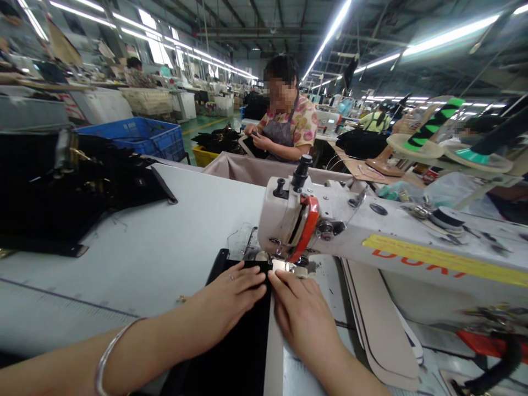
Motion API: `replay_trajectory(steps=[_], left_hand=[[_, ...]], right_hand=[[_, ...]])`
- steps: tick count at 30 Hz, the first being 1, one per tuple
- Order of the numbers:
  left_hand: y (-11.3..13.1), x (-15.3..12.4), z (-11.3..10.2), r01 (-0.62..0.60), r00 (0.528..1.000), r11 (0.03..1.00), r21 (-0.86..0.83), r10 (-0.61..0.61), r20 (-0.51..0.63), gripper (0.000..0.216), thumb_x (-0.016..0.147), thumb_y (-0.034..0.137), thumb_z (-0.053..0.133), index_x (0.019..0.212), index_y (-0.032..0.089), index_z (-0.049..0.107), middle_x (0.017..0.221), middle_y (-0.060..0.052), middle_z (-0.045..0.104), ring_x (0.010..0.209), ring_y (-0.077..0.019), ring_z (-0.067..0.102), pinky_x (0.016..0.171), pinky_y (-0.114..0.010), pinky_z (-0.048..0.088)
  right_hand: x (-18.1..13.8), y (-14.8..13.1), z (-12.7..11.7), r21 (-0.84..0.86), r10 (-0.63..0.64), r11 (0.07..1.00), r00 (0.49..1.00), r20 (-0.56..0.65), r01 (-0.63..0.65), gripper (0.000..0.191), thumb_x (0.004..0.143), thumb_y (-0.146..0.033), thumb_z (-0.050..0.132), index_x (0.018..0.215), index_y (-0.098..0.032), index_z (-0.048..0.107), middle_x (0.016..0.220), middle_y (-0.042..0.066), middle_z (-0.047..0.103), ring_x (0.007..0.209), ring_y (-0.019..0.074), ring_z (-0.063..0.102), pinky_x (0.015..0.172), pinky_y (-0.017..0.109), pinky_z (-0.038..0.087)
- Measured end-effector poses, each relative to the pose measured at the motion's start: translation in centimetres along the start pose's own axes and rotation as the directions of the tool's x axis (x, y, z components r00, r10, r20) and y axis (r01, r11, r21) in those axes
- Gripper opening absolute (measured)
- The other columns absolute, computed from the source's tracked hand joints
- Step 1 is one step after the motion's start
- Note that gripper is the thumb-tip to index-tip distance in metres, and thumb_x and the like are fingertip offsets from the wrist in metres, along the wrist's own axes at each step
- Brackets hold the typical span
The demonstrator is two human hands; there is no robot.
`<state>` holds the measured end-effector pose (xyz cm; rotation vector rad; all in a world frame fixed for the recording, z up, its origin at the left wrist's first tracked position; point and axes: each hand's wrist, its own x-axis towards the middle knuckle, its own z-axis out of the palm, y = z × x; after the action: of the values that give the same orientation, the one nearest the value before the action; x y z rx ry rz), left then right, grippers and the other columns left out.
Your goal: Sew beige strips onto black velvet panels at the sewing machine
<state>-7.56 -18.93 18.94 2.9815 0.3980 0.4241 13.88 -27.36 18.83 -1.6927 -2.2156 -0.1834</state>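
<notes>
Black stacked pieces (49,192): lying between nine and ten o'clock from the presser-foot area (284,265), well apart from the work.

Left hand (233,294): resting palm down at eight o'clock, its fingers extending nearly together and pressing on the panel's far end, not gripping it. This flat, light pressure is probably suiting the job, holding the cloth smooth without dragging it.

Black fabric panel (243,352): lying at seven o'clock, its far end reaching just beside the presser-foot area. Ripples near the hands are probably the main thing worth smoothing out.

Pale strip (274,341): running towards six o'clock along the panel's right edge. Watching that border, rather than the needle, is likely helping a straight line.

Sewing machine head (280,214): standing at twelve o'clock; the needle is too small to make out.

Right hand (305,308): lying at five o'clock, its fingers bunching close together over the strip; whether they are pinching it, I cannot tell. The fingertips are lying very near the foot, so leaving more clearance seems wise.

Beige panels (379,324): lying stacked at four o'clock, apart from the right hand.
</notes>
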Motion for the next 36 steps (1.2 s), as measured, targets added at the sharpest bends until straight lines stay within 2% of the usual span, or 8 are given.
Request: replay_trajectory(steps=[3,5,10,15,18,21,24,36], left_hand=[[2.4,-1.8,-2.2,-0.151,0.987,0.983,-0.107,0.155,0.033,0.038,0.098,0.028,0.054,0.135,0.019,0.056,0.136,-0.008,0.063,0.135,-0.0232,0.050,0.123,-0.044,0.028],[3.5,-2.7,-3.5,-0.194,0.978,0.966,-0.172,0.204,0.043,0.039,0.096,0.030,0.058,0.134,0.021,0.057,0.133,-0.007,0.065,0.132,-0.0218,0.054,0.122,-0.040,0.031],[4.1,-3.1,-4.5,-0.138,0.986,0.967,-0.212,0.153,0.057,0.033,0.096,0.027,0.059,0.129,0.021,0.061,0.132,-0.005,0.066,0.131,-0.0199,0.054,0.122,-0.038,0.028],[3.7,-2.7,-4.0,-0.075,0.996,0.971,-0.228,0.084,0.026,0.032,0.096,0.020,0.055,0.127,0.021,0.063,0.128,-0.004,0.067,0.129,-0.0199,0.056,0.124,-0.039,0.026],[3.4,-2.5,-3.4,-0.082,0.995,0.968,-0.237,0.094,0.039,0.030,0.097,0.018,0.051,0.124,0.020,0.064,0.127,-0.004,0.067,0.129,-0.0204,0.055,0.125,-0.040,0.022],[2.9,-2.3,-2.6,-0.092,0.996,0.964,-0.251,0.093,-0.008,0.029,0.096,0.017,0.050,0.121,0.019,0.064,0.125,-0.005,0.068,0.129,-0.0202,0.054,0.126,-0.039,0.019],[2.3,-2.1,-1.8,-0.107,0.994,0.960,-0.261,0.095,-0.058,0.028,0.095,0.014,0.050,0.119,0.019,0.064,0.124,-0.004,0.068,0.129,-0.0200,0.054,0.125,-0.038,0.021],[-0.5,-0.7,-0.1,-0.164,0.984,0.953,-0.254,0.142,-0.103,0.033,0.093,0.011,0.049,0.123,0.017,0.061,0.129,-0.007,0.066,0.129,-0.0206,0.054,0.123,-0.040,0.024]], right_hand=[[0.0,-0.1,0.1,-0.011,0.017,1.000,1.000,-0.004,-0.017,0.047,0.093,-0.011,0.049,0.139,-0.021,0.053,0.131,0.008,0.061,0.109,0.0281,0.054,0.092,0.045,0.046],[0.0,-0.1,0.1,-0.017,0.029,0.999,1.000,0.003,-0.029,0.046,0.094,-0.012,0.049,0.139,-0.021,0.053,0.131,0.008,0.061,0.109,0.0282,0.055,0.093,0.045,0.046],[0.2,-0.1,0.0,-0.027,0.024,0.999,1.000,0.004,-0.024,0.047,0.093,-0.013,0.052,0.139,-0.021,0.053,0.133,0.007,0.061,0.109,0.0281,0.055,0.093,0.046,0.047],[0.2,0.0,-0.2,-0.036,0.007,0.999,1.000,0.012,-0.007,0.046,0.094,-0.014,0.051,0.140,-0.021,0.052,0.134,0.007,0.060,0.109,0.0279,0.055,0.092,0.045,0.046],[0.3,0.0,-0.2,-0.046,-0.006,0.999,1.000,-0.001,0.006,0.045,0.094,-0.014,0.050,0.139,-0.020,0.053,0.133,0.008,0.061,0.109,0.0283,0.055,0.092,0.046,0.046],[0.3,0.0,-0.2,-0.042,-0.001,0.999,1.000,-0.001,0.001,0.045,0.095,-0.014,0.050,0.139,-0.020,0.053,0.133,0.007,0.061,0.109,0.0280,0.056,0.092,0.045,0.045],[0.3,0.1,-0.1,-0.032,0.002,0.999,1.000,0.016,-0.002,0.046,0.095,-0.014,0.050,0.140,-0.020,0.052,0.134,0.006,0.060,0.109,0.0271,0.055,0.093,0.045,0.045],[0.2,0.4,0.1,-0.030,-0.018,0.999,0.999,0.028,0.019,0.046,0.095,-0.015,0.049,0.141,-0.020,0.051,0.135,0.008,0.059,0.108,0.0279,0.056,0.088,0.045,0.047]])
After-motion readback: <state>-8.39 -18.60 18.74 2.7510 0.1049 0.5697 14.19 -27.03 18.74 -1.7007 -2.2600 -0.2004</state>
